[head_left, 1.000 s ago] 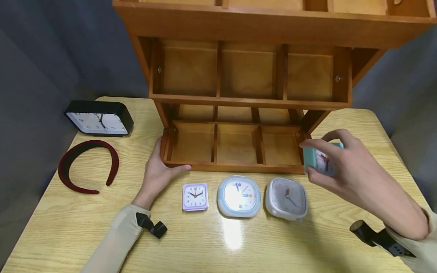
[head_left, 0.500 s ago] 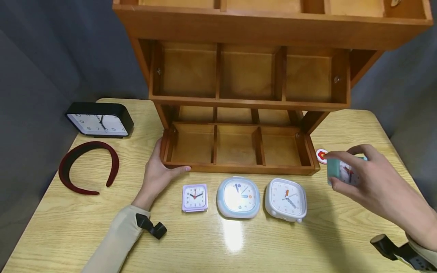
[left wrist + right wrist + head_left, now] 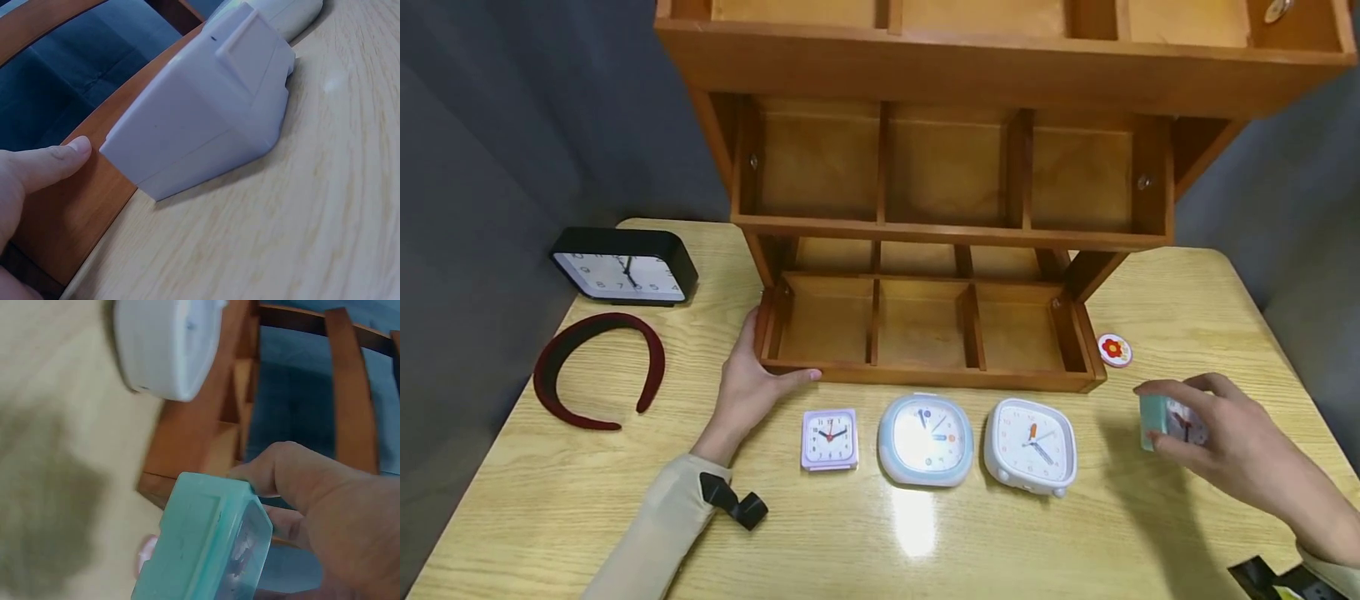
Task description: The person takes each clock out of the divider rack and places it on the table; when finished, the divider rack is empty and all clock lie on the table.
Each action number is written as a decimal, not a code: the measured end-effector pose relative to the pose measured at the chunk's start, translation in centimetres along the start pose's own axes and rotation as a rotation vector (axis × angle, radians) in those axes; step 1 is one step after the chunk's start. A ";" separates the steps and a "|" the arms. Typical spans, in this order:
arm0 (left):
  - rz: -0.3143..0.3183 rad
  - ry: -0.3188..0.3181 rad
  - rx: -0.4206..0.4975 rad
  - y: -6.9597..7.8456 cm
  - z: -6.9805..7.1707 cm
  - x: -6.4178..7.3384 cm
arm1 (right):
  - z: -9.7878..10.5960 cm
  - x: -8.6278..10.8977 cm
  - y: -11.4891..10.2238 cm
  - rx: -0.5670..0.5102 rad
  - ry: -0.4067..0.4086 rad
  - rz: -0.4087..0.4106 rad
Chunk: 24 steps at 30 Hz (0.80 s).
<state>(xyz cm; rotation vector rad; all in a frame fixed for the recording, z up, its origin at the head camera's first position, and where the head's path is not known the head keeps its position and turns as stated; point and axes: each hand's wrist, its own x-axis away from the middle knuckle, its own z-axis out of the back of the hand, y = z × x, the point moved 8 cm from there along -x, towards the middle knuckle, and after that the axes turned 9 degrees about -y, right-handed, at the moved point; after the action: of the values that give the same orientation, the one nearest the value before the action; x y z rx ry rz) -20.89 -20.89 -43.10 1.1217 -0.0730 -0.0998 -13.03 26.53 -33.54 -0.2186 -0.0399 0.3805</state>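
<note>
My right hand pinches a small teal alarm clock above the table, right of the wooden cabinet. In the right wrist view, the teal clock shows its side, with my thumb and fingers at its edges. My left hand rests against the bottom drawer's left front corner. Its thumb lies straight along the drawer front, and the other fingers are mostly hidden beside it. Near that thumb stands a small lilac alarm clock. A blue-and-white clock and a white clock stand further right.
Above the bottom drawer are a pulled-out middle drawer and an upper tray, all with dividers. At left are a black clock and a dark red headband. A round flower badge lies right of the cabinet.
My right hand has moved right and toward me with the teal clock, away from the drawer's right corner, uncovering the flower badge. My left hand has stayed at the drawer.
</note>
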 end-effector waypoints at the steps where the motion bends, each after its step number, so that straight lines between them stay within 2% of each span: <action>1: 0.000 -0.003 0.002 0.0 -0.1 0.0 | -0.6 0.1 0.0 -0.011 -0.010 0.006; 6: 0.011 -0.002 0.003 -0.2 -0.4 0.0 | -2.4 0.1 -0.2 -0.018 -0.012 0.064; 11: 0.018 -0.005 -0.008 -0.2 -0.6 -0.1 | -3.7 0.2 -0.1 -0.003 -0.016 0.086; 18: -0.001 0.000 -0.002 0.1 -0.4 -0.3 | -4.6 0.3 -0.5 0.028 0.014 0.155; 24: 0.017 0.004 0.003 -0.2 -0.3 -0.2 | -5.5 0.2 -0.7 0.035 -0.012 0.159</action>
<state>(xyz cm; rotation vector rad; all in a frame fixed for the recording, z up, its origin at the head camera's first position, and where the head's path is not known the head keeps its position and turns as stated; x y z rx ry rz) -21.06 -20.72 -43.39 1.1244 -0.0792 -0.0828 -12.15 24.84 -38.73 -0.1852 -0.0273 0.5407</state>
